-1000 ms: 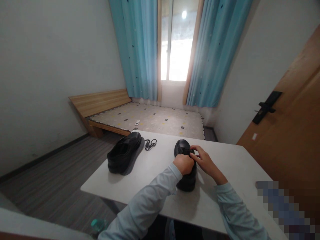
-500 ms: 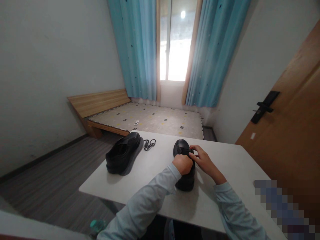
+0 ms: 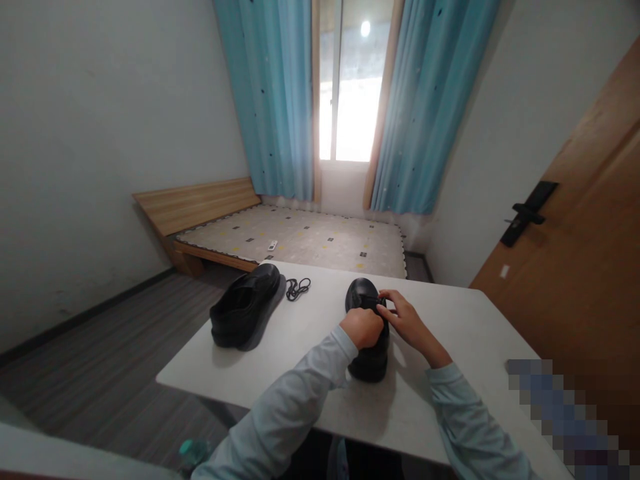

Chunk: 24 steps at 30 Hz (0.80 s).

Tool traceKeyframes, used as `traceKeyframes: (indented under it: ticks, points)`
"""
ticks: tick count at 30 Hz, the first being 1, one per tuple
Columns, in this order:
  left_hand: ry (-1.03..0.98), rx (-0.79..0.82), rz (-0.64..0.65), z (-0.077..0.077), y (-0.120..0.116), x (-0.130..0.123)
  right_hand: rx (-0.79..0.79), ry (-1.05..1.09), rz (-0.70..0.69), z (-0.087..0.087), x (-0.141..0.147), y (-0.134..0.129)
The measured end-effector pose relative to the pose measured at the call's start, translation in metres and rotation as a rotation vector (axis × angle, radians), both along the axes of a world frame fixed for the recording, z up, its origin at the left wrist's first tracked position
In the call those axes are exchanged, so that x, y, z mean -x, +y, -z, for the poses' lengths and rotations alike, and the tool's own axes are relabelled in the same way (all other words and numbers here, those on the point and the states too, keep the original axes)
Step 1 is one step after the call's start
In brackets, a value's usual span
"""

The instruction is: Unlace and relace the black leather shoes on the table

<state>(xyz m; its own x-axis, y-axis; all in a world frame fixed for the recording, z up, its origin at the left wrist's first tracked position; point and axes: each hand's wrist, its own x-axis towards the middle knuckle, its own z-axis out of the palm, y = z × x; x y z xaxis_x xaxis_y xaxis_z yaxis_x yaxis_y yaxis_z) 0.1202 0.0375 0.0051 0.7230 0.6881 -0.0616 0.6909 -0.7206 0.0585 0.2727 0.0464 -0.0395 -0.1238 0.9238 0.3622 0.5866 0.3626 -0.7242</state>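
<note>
A black shoe (image 3: pixel 369 360) stands on the white table (image 3: pixel 440 407), its toe toward the window. My left hand (image 3: pixel 362 327) is closed over the shoe's opening, its fingers hidden inside or behind the knuckles. On the shoe's right side, near the lace area, my right hand (image 3: pixel 404 320) has thumb and fingertips pinched together; what they hold is too small to make out. A second black shoe (image 3: pixel 245 307) rests at the table's left. Beside its toe lies a loose bundle of black lace (image 3: pixel 298 289).
Behind the table is a low bed (image 3: pixel 310 233) with a small white object (image 3: pixel 273 245) on it. A wooden door (image 3: pixel 575 267) stands at the right. A green-capped bottle (image 3: pixel 193 452) is below the table's left front edge.
</note>
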Motion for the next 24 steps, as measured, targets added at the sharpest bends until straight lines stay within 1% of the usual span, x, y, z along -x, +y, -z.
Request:
traceKeyframes:
  ticks: [4,8,13,16,21,24]
  points:
    - [-0.019,0.013,-0.009,0.001,0.001,0.001,0.004,0.004,-0.008,0.0,0.0,0.0]
    - [-0.044,0.005,-0.008,0.005,0.004,0.001,0.002,0.011,-0.015,0.0,-0.001,-0.001]
    - [-0.067,0.01,0.066,0.009,0.011,0.002,0.008,0.013,-0.038,0.002,-0.003,0.001]
    - [-0.123,-0.021,0.099,0.007,0.011,0.004,0.001,0.01,-0.057,0.002,-0.005,0.001]
    - [-0.195,-0.094,0.093,0.002,0.009,0.006,-0.015,-0.006,-0.062,0.002,-0.006,0.003]
    - [-0.217,-0.108,0.105,-0.001,0.008,0.007,-0.018,-0.001,-0.066,0.001,-0.005,0.003]
